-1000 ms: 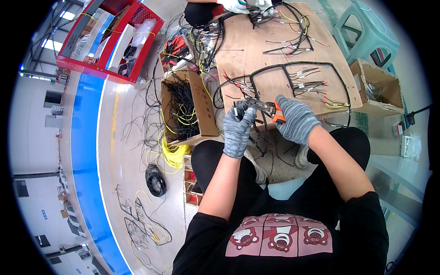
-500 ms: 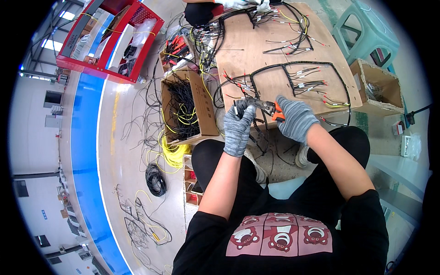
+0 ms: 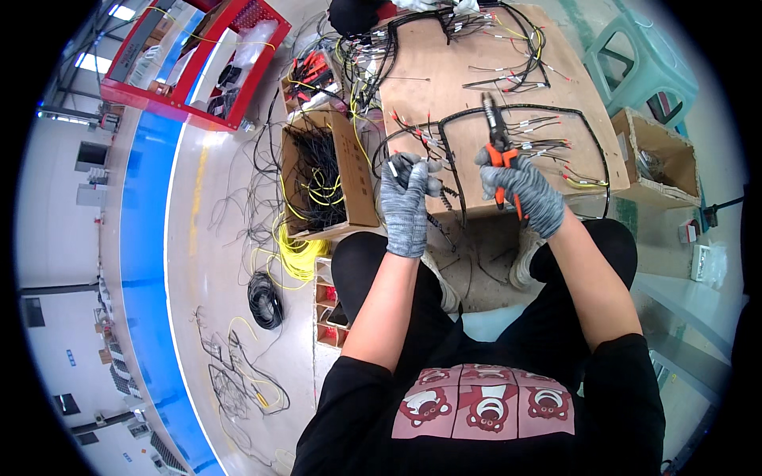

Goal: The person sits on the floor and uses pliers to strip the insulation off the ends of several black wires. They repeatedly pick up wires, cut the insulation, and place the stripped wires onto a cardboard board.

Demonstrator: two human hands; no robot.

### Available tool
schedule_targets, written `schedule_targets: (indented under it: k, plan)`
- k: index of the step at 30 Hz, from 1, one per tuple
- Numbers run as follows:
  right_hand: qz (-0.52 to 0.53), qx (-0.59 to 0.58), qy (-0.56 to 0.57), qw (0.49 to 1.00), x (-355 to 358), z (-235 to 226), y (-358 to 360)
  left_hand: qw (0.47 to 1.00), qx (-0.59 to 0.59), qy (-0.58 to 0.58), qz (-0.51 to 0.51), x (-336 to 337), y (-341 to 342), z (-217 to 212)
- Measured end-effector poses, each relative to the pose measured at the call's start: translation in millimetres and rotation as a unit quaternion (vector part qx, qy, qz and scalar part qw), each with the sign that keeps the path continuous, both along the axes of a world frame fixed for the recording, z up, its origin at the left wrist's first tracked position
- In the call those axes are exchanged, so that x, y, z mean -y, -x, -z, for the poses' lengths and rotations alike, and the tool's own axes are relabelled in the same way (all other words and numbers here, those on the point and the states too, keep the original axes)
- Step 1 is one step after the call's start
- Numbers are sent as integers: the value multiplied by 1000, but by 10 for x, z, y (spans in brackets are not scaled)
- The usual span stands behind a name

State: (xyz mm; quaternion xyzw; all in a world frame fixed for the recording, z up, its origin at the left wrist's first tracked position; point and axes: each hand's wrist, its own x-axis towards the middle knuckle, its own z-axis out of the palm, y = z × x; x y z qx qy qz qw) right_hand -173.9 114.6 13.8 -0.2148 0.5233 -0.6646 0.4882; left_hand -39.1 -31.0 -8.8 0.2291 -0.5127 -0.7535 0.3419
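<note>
My left hand (image 3: 406,218), in a grey knitted glove, is closed on a thin black wire (image 3: 393,168) with a white sleeve near its end. My right hand (image 3: 533,197), gloved alike, grips wire strippers (image 3: 498,141) by their orange handles. Their dark jaws point away from me over the plywood board (image 3: 429,83) and stand apart from the wire. A black-wrapped wire harness (image 3: 548,109) lies on the board just beyond my hands. Its branches end in thin wires with white sleeves and red tips. Partly hidden by my left fingers are the wires beneath them.
Left of the board stands a cardboard box (image 3: 361,178) of black and yellow wires, beside a yellow wire coil (image 3: 295,258) and a black coil (image 3: 265,300). At right are a green stool (image 3: 647,59) and another box (image 3: 675,190). A co-worker's gloved hands (image 3: 417,4) are at the far edge.
The wire strippers have come away from the wire at my left hand and swung from pointing left to pointing away from me. My right hand has turned and moved slightly right.
</note>
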Motion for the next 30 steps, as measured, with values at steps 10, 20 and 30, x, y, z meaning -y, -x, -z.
schedule_targets:
  k: [10, 20, 30]
  plan:
    - [-6, -485, -194, 853, 59, -129, -181, 999, 1, -14, -48, -88, -40, -64]
    - [-28, -670, -241, 702, 56, -210, -177, 992, 107, 43, 54, -124, -74, -92]
    - [-79, -628, -299, 714, 60, -416, -185, 987, 135, 60, 69, -120, -87, -151]
